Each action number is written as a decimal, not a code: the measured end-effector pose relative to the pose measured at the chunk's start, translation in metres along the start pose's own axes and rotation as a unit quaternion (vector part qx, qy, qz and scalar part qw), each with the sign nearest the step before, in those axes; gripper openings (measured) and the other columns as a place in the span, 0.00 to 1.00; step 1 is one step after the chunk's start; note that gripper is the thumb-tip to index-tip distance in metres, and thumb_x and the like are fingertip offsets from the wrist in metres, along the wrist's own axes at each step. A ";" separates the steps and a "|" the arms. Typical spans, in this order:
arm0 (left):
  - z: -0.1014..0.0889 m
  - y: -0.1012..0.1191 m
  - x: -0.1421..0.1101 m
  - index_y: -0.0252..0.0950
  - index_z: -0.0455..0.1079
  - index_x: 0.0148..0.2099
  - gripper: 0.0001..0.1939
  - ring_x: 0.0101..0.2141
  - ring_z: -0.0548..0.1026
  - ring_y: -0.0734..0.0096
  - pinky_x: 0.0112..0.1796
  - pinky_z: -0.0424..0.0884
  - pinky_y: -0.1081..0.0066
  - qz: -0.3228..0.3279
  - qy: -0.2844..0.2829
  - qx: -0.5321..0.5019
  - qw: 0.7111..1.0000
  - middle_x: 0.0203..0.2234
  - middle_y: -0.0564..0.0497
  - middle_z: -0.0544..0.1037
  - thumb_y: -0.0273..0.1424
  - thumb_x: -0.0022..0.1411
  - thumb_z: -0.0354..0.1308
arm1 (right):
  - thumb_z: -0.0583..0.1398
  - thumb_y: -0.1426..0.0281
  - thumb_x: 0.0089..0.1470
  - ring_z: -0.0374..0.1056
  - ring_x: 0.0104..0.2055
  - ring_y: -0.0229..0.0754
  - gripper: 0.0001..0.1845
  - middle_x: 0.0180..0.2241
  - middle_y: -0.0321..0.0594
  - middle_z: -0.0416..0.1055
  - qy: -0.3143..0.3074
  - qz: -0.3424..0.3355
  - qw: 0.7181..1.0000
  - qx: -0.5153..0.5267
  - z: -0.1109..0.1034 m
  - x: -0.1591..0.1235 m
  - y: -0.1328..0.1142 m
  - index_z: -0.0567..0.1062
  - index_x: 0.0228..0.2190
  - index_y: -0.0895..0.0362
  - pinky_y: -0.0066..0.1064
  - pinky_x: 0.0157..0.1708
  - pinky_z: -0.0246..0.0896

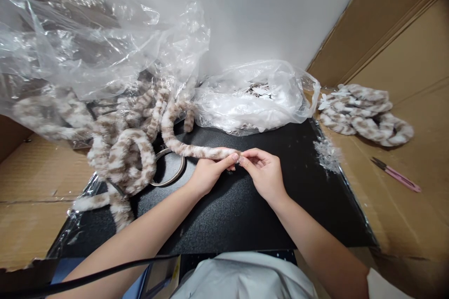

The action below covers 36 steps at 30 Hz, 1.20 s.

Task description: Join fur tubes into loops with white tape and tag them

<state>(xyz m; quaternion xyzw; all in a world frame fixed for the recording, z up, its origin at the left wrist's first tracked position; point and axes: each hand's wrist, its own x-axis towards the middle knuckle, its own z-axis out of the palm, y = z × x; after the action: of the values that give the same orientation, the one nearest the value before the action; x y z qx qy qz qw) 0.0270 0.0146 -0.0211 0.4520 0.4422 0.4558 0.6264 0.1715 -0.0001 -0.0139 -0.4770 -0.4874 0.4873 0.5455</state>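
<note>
A long plush tube [196, 151], white with brown patches, curves from the pile at the left to the middle of the black table. My left hand [214, 168] is closed around it near its right end, thumb on top. At that very tip my right hand [261, 168] pinches with thumb and forefinger, touching the left hand's fingertips. Whether a small piece sits between those fingers is hidden. Left of my left hand lies a round silvery ring [180, 170], partly under the heap of similar plush tubes [131, 163].
A large clear plastic bag [105, 23] covers the back left. Behind my hands stands a smaller bag [252, 103] of white pieces. On the cardboard [396, 215] at right lie bundled plush tubes [368, 114] and pink-handled snips [400, 176]. Clear plastic scraps [328, 154] sit at the table's edge.
</note>
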 end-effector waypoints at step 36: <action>-0.003 -0.004 0.001 0.33 0.76 0.31 0.12 0.25 0.68 0.76 0.30 0.64 0.75 -0.024 -0.027 -0.013 0.999 0.22 0.54 0.73 0.37 0.52 0.67 | 0.64 0.72 0.48 0.71 0.28 0.38 0.02 0.25 0.38 0.76 -0.003 -0.056 0.995 -0.085 -0.004 -0.001 0.001 0.78 0.26 0.57 0.30 0.32 0.67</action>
<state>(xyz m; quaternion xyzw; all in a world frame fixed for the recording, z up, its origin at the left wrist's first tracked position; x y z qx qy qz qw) 0.0253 0.0152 -0.0260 0.4449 0.4299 0.4338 0.6550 0.1754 -0.0008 -0.0147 -0.4927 -0.5544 0.4140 0.5278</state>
